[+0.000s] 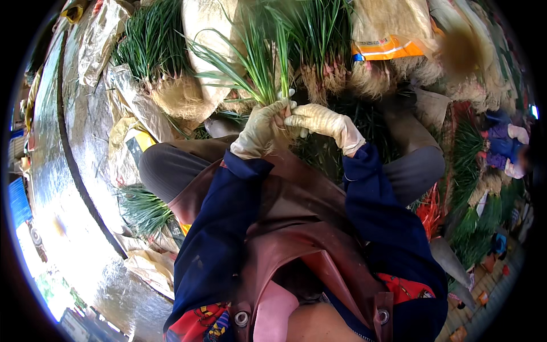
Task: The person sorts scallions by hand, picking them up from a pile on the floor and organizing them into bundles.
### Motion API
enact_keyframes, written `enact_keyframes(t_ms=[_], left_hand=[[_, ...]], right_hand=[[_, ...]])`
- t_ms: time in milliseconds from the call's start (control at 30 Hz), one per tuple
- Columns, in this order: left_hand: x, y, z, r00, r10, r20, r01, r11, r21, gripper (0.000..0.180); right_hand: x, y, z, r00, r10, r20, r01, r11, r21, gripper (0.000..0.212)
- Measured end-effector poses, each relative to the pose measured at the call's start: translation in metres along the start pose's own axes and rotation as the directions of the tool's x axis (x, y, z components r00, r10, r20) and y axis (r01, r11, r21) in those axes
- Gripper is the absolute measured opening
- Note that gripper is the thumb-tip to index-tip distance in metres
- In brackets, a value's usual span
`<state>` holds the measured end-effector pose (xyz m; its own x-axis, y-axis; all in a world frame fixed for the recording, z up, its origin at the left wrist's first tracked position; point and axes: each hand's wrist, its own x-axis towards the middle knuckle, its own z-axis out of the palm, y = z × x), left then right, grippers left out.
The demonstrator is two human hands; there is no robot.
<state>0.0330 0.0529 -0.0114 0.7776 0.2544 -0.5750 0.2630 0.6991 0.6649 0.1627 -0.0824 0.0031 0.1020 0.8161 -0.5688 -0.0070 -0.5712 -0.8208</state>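
Snugly curled left hand [261, 126], greens [260, 74] gripped

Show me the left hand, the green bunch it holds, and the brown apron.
Left hand [258, 129]: head view, back of the glove.
Green bunch [262, 82]: head view, leaves above the glove.
Brown apron [302, 196]: head view, lap part.

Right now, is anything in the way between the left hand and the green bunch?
Only the pale glove it wears. The left hand holds the green bunch near its lower end; nothing else visible stands between them.
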Motion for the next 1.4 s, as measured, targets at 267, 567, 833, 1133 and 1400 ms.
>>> enact_keyframes(t_ms=[267,567,833,1133,1400], left_hand=[[-0.013,-0.006,0.022,0.999,0.022,-0.038,-0.026,0.995,-0.092,0.015],[-0.058,0.027,0.032,0.968,-0.162,0.190,0.230,0.877,-0.423,0.033],[-0.074,0.010,0.034,0.952,-0.103,0.290,0.267,0.745,-0.612,0.033],[-0.069,0.004,0.024,0.942,0.014,0.334,0.247,0.644,-0.724,0.036],[-0.128,0.073,0.021,0.981,0.192,0.041,-0.164,0.917,-0.365,0.046]], right_hand=[[0.033,-0.016,-0.019,0.896,0.036,-0.442,0.087,0.963,0.255,0.033],[0.027,0.019,-0.029,0.757,0.003,-0.653,0.364,0.828,0.426,0.022],[0.026,-0.016,0.021,0.958,-0.218,-0.186,0.229,0.196,0.953,0.026],[0.044,-0.005,0.026,0.850,0.081,-0.521,0.393,0.559,0.730,0.020],[0.017,0.045,-0.014,0.862,0.050,-0.505,-0.366,0.751,-0.550,0.044]])
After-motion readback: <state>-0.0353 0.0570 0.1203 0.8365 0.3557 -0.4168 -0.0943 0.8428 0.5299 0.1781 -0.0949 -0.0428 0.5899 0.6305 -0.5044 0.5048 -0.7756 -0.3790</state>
